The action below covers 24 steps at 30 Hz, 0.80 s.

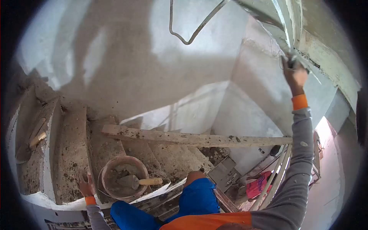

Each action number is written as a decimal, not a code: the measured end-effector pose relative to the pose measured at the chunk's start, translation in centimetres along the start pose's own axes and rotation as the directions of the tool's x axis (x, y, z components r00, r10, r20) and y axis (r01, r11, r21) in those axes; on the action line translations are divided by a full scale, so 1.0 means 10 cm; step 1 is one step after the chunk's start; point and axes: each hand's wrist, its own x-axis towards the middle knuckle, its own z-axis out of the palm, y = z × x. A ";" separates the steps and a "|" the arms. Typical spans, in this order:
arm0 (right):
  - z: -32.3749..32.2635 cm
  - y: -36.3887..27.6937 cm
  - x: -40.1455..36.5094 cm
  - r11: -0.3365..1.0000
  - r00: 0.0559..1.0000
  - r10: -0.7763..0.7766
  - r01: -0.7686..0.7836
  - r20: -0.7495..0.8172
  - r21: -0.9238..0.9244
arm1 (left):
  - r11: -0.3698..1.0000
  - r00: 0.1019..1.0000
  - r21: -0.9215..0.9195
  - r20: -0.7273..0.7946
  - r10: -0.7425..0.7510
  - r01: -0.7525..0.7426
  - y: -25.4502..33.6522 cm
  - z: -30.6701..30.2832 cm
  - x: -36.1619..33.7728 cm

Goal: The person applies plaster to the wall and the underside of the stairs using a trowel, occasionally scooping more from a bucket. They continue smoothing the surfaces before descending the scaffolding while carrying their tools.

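My left hand (86, 186) rests flat with spread fingers on a mortar-spattered concrete stair step (73, 153), just left of a bucket (122, 177) of wet mortar. A trowel (140, 181) with a wooden handle lies in the bucket. My right hand (294, 73) is raised high at the upper right and is closed around a small tool whose blade (285, 28) presses along the plastered edge of the wall. Both wrists show orange cuffs and grey sleeves. My knee in blue trousers (197, 191) is bent below.
A long wooden plank (191, 138) spans the stairwell. Rough concrete steps wind down below it. A second wooden-handled tool (37, 138) lies on an upper step at the left. Bent rebar (191, 34) hangs overhead. Pink cloth (258, 186) and pipes lie at the bottom right.
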 end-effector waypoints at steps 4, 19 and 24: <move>0.48 -0.38 0.10 0.914 0.952 -0.306 0.294 -0.003 0.279 | 0.991 0.998 0.133 -0.059 0.004 0.003 -0.26 0.22 0.11; 0.88 -0.99 0.83 0.938 0.994 -0.056 0.020 0.095 0.347 | 0.993 1.000 0.112 0.003 0.024 -0.024 -0.65 0.47 0.23; 0.92 -1.01 0.86 0.945 0.993 -0.050 0.012 0.107 0.326 | 0.996 0.999 0.081 -0.014 -0.044 0.045 -0.26 0.23 0.11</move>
